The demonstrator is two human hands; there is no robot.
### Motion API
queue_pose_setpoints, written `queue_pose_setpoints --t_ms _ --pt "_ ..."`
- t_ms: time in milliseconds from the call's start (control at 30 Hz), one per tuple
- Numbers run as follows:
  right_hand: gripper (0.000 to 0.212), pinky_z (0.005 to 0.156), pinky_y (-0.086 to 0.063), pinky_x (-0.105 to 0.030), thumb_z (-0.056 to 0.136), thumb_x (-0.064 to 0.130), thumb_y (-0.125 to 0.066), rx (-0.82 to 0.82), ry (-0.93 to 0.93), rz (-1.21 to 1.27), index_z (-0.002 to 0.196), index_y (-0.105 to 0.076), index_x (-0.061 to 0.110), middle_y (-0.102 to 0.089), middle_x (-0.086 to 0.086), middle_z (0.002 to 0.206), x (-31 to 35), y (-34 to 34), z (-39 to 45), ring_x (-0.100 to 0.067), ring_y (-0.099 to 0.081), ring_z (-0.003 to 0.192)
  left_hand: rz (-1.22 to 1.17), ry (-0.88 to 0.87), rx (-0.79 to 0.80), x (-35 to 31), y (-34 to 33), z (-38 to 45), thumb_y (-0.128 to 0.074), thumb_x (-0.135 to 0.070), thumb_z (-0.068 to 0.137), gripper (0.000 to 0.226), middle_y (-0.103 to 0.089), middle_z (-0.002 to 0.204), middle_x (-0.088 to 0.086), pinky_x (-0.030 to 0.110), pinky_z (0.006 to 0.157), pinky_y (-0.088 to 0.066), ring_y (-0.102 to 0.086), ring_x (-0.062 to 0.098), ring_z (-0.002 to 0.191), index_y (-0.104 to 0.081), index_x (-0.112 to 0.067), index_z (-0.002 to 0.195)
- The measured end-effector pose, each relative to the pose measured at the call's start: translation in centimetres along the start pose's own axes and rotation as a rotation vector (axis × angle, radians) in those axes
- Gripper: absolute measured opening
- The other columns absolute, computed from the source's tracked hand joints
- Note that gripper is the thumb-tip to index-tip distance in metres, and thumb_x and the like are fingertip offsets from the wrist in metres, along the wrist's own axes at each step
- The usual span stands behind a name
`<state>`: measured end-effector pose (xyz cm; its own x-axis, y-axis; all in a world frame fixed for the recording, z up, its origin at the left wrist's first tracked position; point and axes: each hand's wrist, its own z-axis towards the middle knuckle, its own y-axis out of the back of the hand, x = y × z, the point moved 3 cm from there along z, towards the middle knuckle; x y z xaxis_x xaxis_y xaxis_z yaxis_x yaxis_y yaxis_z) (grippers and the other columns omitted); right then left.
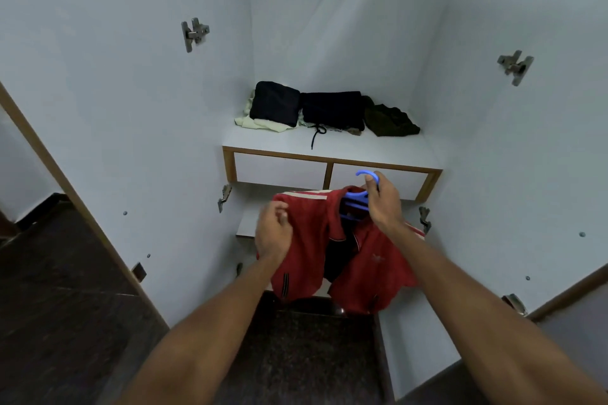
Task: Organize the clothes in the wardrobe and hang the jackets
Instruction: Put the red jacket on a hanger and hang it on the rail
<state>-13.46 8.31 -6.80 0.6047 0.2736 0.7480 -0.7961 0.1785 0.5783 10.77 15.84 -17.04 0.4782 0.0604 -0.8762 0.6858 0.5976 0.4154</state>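
**Red jacket held on a blue hanger in front of the open wardrobe**

At far left the wardrobe's open left door (98, 108) carries a metal hinge (194, 33). The left hand (273, 233) grips the left shoulder of the red jacket (316, 240), its fingers curled and bunching the cloth. The jacket hangs unzipped in front of the lower wardrobe opening, near the person, with a pale stripe along the shoulder. To its right, the right hand (383, 204) holds the blue hanger (357, 199) just under its hook, fingers wrapped round the neck; the hanger sits inside the jacket's collar. Farther back, the shelf (329, 148) carries folded clothes: a black pile (274, 103) over pale cloth, a dark garment with a drawstring (332, 110), and a crumpled olive piece (390, 122) at right.
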Motion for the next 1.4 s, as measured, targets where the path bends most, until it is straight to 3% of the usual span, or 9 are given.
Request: queue_pose_setpoints --t_ms 167,400,533,667,833,1000,1167,1267,1400 --pt "0.033 0.062 -0.045 -0.025 0.110 0.037 -0.037 0.104 0.120 0.023 0.120 -0.065 0.026 -0.055 0.004 0.075 -0.6 2.7 2.6 -0.010 -0.054 0.067 0.128 -0.112 0.097 2.4 1.1 4.4 -0.056 -0.019 0.102 0.027 -0.060 0.131 -0.005 0.042 0.108 -0.042 -0.055 0.017 0.124 -0.057 -0.026 0.128" --pt "0.027 0.057 -0.059 -0.025 0.109 0.038 -0.038 0.076 0.058 0.065 0.122 -0.061 0.035 -0.066 -0.018 0.094 -2.4 4.9 4.1 -0.026 -0.069 0.084 0.007 0.032 0.512 2.6 -1.6 6.3 -0.058 -0.025 0.103 0.021 -0.074 0.114 -0.007 0.045 0.103 -0.053 -0.068 0.014 0.108 -0.072 -0.027 0.119" --pt "0.031 0.058 -0.059 -0.029 0.109 0.039 -0.036 0.036 0.043 0.038 0.122 -0.063 0.033 -0.062 -0.013 0.087 -2.6 4.8 4.1 -0.027 -0.067 0.079 0.034 0.046 0.266 1.0 -1.8 6.3 -0.066 -0.023 0.098 0.013 -0.075 0.085 -0.006 0.032 0.072 -0.055 -0.070 0.015 0.081 -0.076 -0.025 0.091" --pt "0.035 0.052 -0.055 -0.021 0.109 0.040 -0.036 0.033 -0.035 0.015 0.126 -0.064 0.027 -0.053 -0.006 0.081 -3.3 4.2 4.2 -0.030 -0.066 0.078 0.129 -0.047 -0.041 -2.3 -1.3 6.3 -0.067 -0.028 0.098 0.013 -0.073 0.093 -0.006 0.025 0.068 -0.047 -0.064 0.012 0.081 -0.076 -0.019 0.102" --pt "0.033 0.071 -0.062 -0.046 0.108 0.043 -0.037 0.033 -0.026 0.033 0.123 -0.063 0.031 -0.063 -0.005 0.090 -3.8 3.8 4.7 -0.026 -0.068 0.084 0.384 -0.004 0.100 1.2 -0.6 5.9 -0.075 -0.015 0.085 0.016 -0.072 0.089 -0.010 0.031 0.076 -0.057 -0.068 0.016 0.082 -0.072 -0.030 0.088" --pt "0.025 0.070 -0.061 -0.048 0.108 0.044 -0.037 0.096 0.063 0.052 0.112 -0.061 0.040 -0.065 -0.007 0.089 -2.4 3.4 4.9 -0.025 -0.067 0.081 0.381 0.181 0.078 2.1 0.3 7.3 -0.073 -0.014 0.087 0.017 -0.076 0.100 -0.008 0.036 0.092 -0.055 -0.072 0.020 0.096 -0.075 -0.029 0.096" --pt "0.027 0.063 -0.063 -0.045 0.108 0.041 -0.038 0.154 0.036 0.067 0.113 -0.062 0.029 -0.064 -0.018 0.094 -2.8 3.6 4.9 -0.032 -0.068 0.083 0.160 -0.074 0.368 1.3 0.7 8.7 -0.081 0.000 0.078 0.033 -0.075 0.091 -0.011 0.033 0.085 -0.060 -0.071 0.008 0.086 -0.075 -0.026 0.097" --pt "0.034 0.063 -0.063 -0.041 0.108 0.041 -0.039 0.167 0.010 0.084 0.118 -0.063 0.018 -0.064 -0.019 0.096 -3.3 4.1 5.1 -0.031 -0.070 0.085 0.159 -0.221 0.338 0.4 1.9 9.0 -0.071 -0.006 0.087 0.024 -0.075 0.094 -0.014 0.023 0.083 -0.054 -0.068 0.003 0.090 -0.078 -0.024 0.102" --pt "0.033 0.066 -0.063 -0.041 0.107 0.045 -0.039 0.154 -0.009 0.107 0.117 -0.061 0.022 -0.067 -0.015 0.101 -3.5 3.5 4.7 -0.030 -0.070 0.088 0.383 -0.261 0.510 1.0 1.8 8.2 -0.077 -0.012 0.084 0.021 -0.074 0.093 -0.013 0.028 0.078 -0.049 -0.068 0.012 0.092 -0.074 -0.029 0.095"
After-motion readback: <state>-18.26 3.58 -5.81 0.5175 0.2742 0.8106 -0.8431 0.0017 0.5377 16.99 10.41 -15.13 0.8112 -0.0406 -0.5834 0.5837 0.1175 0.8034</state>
